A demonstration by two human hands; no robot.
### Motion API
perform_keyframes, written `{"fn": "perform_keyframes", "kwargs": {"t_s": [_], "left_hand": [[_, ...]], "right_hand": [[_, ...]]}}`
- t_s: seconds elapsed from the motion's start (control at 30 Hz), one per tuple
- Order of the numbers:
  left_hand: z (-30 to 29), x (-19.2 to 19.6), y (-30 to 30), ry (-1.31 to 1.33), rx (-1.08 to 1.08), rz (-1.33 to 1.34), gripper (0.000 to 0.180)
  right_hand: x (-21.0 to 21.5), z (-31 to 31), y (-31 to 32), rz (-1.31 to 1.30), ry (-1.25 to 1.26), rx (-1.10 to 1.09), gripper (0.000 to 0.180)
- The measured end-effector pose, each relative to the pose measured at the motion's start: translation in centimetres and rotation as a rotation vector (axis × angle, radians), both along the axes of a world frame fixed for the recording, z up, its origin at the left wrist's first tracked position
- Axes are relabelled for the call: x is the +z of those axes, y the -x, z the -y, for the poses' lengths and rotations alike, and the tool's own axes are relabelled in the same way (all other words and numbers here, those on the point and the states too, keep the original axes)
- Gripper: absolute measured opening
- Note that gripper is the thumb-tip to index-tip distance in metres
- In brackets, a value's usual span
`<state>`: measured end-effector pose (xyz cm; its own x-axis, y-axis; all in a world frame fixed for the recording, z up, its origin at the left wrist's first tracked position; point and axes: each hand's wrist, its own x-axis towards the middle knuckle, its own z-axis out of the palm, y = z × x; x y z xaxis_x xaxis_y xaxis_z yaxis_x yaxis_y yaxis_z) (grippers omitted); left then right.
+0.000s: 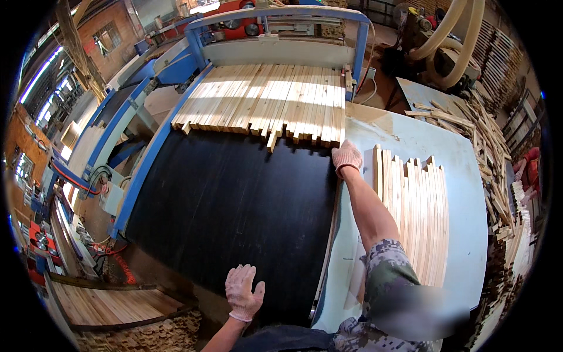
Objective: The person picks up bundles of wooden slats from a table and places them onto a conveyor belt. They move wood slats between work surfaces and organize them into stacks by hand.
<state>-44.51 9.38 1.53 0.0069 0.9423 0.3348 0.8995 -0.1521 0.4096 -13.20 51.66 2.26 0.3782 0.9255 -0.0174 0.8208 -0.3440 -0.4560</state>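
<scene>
now our right hand (347,156), in a pale knitted work glove, reaches far across to the near right corner of the wide row of pale wooden slats (267,100) lying side by side on the black conveyor belt (223,205). the hand sits just at the slats' ragged near ends; its fingers look curled and close together, though we cannot tell whether they pinch a slat or only rest beside it. our left hand (243,291), gloved the same way, lies near us on the belt's near edge, fingers spread flat and holding nothing. the slats fill the far part of the belt, running up under the blue metal machine frame (281,14). to the right of our outstretched arm, a second batch of pale wooden strips (419,217) lies in a tidy row on the light blue side table (469,193). further right, a loose heap of wood offcuts (487,152) spills along the table's far edge.
</scene>
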Motion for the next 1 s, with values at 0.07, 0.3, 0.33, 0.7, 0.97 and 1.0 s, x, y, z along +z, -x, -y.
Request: {"fn": "perform_keyframes", "kwargs": {"t_s": [0.07, 0.3, 0.33, 0.7, 0.97, 1.0], "left_hand": [[-0.2, 0.0, 0.1, 0.005, -0.004, -0.004, 0.046], [-0.4, 0.1, -0.3, 0.023, 0.010, -0.013, 0.045], [-0.4, 0.0, -0.3, 0.024, 0.015, -0.019, 0.044], [-0.6, -0.2, -0.2, 0.010, -0.002, -0.009, 0.044], [-0.6, 0.0, -0.2, 0.013, 0.007, -0.002, 0.043], [-0.6, 0.0, -0.2, 0.012, 0.007, -0.003, 0.043]], "right_hand": [[0.4, -0.6, -0.5, -0.002, 0.061, 0.008, 0.035], [3.3, -0.2, -1.0, -0.004, -0.051, 0.068, 0.030], [3.5, -0.1, -1.2, -0.003, -0.049, 0.084, 0.030], [1.4, -1.2, -5.7, 0.109, 0.018, 0.173, 0.044], [2.8, -0.5, -1.1, -0.007, 0.096, 0.088, 0.055], [2.5, -0.8, -1.1, -0.029, 0.060, 0.080, 0.056]]}}
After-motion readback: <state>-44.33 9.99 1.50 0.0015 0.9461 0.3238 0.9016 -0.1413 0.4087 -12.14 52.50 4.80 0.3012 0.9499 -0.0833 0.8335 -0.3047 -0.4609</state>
